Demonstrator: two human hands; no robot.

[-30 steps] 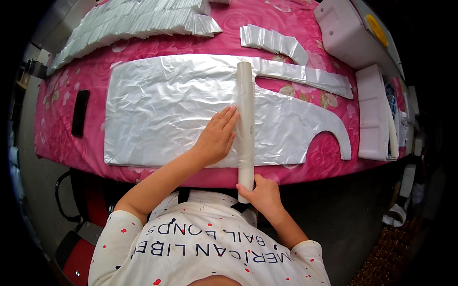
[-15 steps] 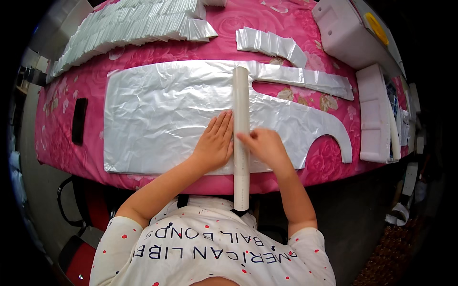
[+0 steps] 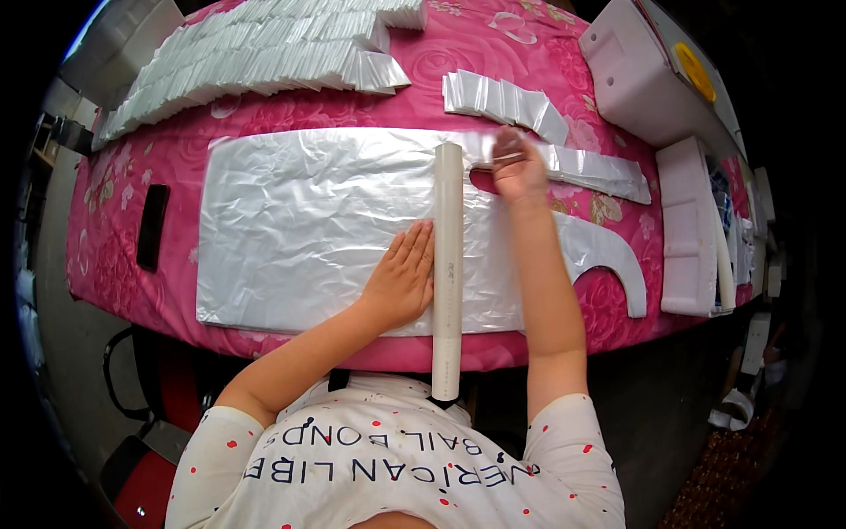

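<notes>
A shiny translucent plastic apron lies spread flat across the table, its cut-out straps pointing right. Across it rests a pale plastic pipe, with its near end sticking out past the table edge. My left hand lies flat on the plastic just left of the pipe, fingers stretched out together and holding nothing. Over the far strap, right of the pipe's far end, is my right hand. Its fingers are smeared by motion, so I cannot tell whether they grip the strap.
Rows of folded plastic bundles fill the far left, and a smaller bundle lies beyond the apron. A black phone is at the left. White foam boxes stand at the right on the pink floral tablecloth.
My right hand has left the pipe's right side and reached away from me to the far strap. My left hand stays flat beside the pipe. The whole view has shifted slightly.
</notes>
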